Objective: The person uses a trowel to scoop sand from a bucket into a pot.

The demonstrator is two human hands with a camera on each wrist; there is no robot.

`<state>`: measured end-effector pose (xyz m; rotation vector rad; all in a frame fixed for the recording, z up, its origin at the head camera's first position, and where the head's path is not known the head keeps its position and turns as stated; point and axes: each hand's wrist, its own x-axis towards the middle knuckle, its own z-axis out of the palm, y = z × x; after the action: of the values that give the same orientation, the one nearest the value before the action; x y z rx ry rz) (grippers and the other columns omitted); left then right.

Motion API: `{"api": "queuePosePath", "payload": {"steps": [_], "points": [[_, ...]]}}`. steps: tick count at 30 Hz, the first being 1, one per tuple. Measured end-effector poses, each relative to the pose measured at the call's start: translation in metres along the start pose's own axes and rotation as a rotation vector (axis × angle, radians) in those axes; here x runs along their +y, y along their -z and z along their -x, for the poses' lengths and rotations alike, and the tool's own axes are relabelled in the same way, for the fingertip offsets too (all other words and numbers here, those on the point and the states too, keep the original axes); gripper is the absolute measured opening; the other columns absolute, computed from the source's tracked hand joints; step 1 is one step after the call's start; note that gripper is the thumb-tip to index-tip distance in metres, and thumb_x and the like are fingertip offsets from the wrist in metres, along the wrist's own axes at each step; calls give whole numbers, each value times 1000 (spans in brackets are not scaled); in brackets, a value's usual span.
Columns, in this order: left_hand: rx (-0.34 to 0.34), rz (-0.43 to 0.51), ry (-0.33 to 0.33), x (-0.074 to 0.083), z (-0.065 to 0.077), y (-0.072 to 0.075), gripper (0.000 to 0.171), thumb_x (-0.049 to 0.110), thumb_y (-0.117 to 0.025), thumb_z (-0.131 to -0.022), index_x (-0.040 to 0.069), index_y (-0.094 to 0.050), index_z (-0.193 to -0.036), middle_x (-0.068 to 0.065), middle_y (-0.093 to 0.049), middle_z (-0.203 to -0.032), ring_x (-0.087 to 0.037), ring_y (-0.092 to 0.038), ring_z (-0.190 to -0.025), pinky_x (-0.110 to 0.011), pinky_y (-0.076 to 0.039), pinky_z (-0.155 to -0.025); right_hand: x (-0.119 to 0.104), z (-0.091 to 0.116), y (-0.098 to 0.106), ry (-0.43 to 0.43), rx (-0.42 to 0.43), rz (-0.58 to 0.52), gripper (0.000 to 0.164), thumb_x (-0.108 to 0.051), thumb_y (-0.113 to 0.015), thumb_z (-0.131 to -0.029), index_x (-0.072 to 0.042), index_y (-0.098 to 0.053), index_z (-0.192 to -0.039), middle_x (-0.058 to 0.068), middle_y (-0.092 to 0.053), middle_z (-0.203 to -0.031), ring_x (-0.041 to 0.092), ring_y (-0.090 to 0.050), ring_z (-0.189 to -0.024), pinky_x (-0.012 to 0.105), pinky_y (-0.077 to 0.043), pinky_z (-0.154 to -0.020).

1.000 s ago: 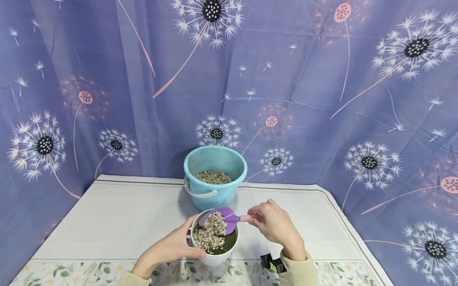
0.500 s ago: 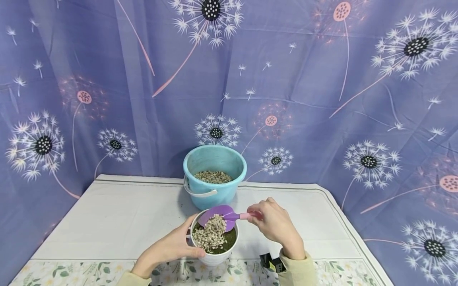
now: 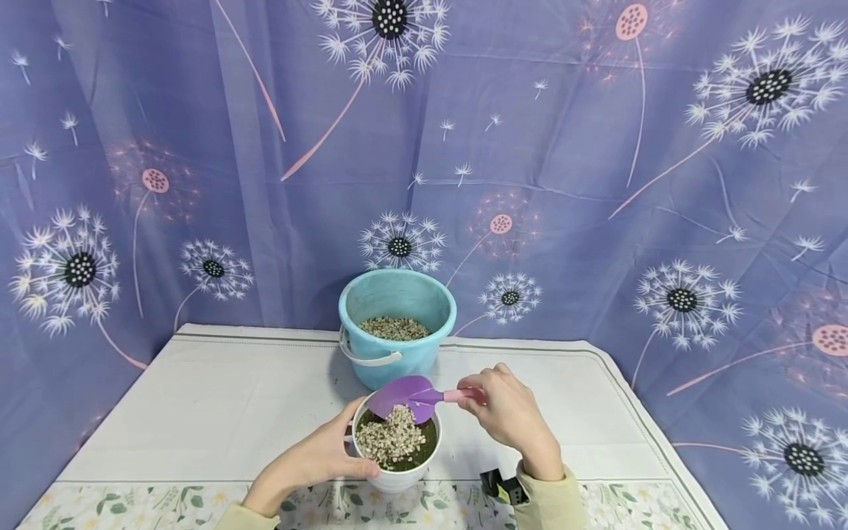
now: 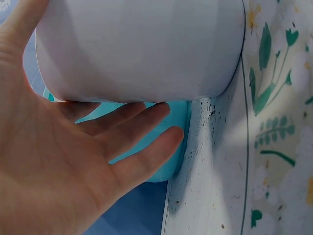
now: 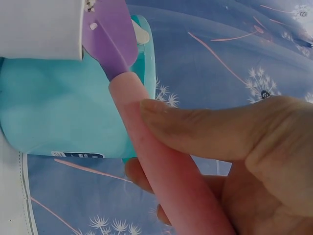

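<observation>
In the head view, a white pot (image 3: pixel 395 482) stands near the table's front, with a small handle on its left side. Dark greenish soil (image 3: pixel 429 447) shows inside, partly covered by a heap of pale grit (image 3: pixel 389 443). My left hand (image 3: pixel 319 456) grips the pot from the left, thumb at the near rim; the left wrist view shows fingers (image 4: pixel 146 152) spread along its wall. Between thumb and fingers, my right hand (image 3: pixel 509 414) holds a trowel by its pink handle (image 5: pixel 151 142). Its purple blade (image 3: pixel 400 394) tilts over the pot's far rim, several pale bits clinging to it.
Just behind the pot stands a light-blue bucket (image 3: pixel 400 368), its white handle (image 3: pixel 374 361) hanging down in front and coarse grit (image 3: pixel 394 328) inside. A small black object (image 3: pixel 503 486) is beside the right sleeve. A dandelion-print curtain (image 3: pixel 563 184) hangs behind the table.
The trowel blade has risen slightly and tilted further, and grit has slid off it onto the heap in the pot. The left hand keeps its hold.
</observation>
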<state>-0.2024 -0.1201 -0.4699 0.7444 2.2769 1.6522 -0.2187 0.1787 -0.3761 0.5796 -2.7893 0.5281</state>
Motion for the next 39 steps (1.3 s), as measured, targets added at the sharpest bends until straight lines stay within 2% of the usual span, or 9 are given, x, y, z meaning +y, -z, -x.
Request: {"api": "queuePosePath", "payload": {"steps": [10,18,26,33,39], "points": [[7,-17,7,-1,0,0,105,26,-88,-74,13,-21,-154,-19,-41,-147,-36,-43,-131,-61,-33,-105,0,-1,-1,21,26,-9,14,-24,-83,-77,-23,-75,-88,-16,-46,-66,12,-42,-74,30,-39,-58],[15,-18,18,-2,0,0,105,23,-87,-74,11,-20,-154,-19,-41,-147,-37,-42,-131,-61,-32,-105,0,-2,-1,38,71,-3,17,-18,-84,-75,-25,-73,-85,-16,-51,-71,12,-39,-72,29,-37,-58],[20,-18,22,-1,0,0,104,24,-87,-75,14,-21,-154,-18,-41,-146,-35,-43,-130,-60,-33,-105,0,-3,-1,59,119,7,20,-16,-86,-73,-23,-75,-88,-10,-61,-80,12,-40,-73,28,-37,-59],[26,-25,22,-1,1,0,103,24,-87,-75,12,-21,-154,-18,-42,-146,-35,-43,-130,-60,-33,-105,1,-3,-2,58,153,6,20,-17,-86,-73,-21,-75,-89,-12,-56,-75,13,-43,-76,29,-38,-62],[18,-25,8,-1,0,0,104,24,-88,-74,11,-21,-153,-17,-41,-146,-35,-43,-130,-60,-33,-105,2,-3,0,79,185,17,21,-17,-87,-72,-20,-75,-90,-12,-57,-75,13,-45,-77,29,-39,-63]]}}
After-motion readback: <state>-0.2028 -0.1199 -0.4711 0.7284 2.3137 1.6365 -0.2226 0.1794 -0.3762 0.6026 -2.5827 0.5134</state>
